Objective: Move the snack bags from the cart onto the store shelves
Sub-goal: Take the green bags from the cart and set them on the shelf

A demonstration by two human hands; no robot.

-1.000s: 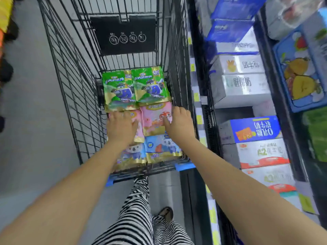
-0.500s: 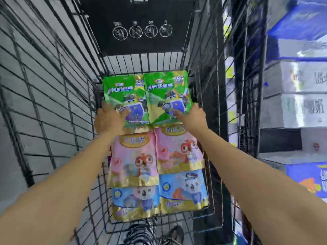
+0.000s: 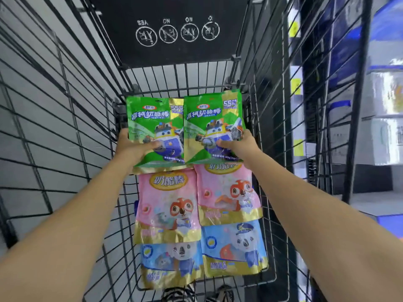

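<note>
L hand pinches L green bag, R hand pinches R green bag, both at far end of cart. Bags prob light, soft, slick foil; hold low corners, thumb in front

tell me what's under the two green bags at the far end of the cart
The right pink bag runs under the right green bag. The left hand grips the left green bag, the right hand the other, fingers hidden beneath. Anything else below is covered.
</note>
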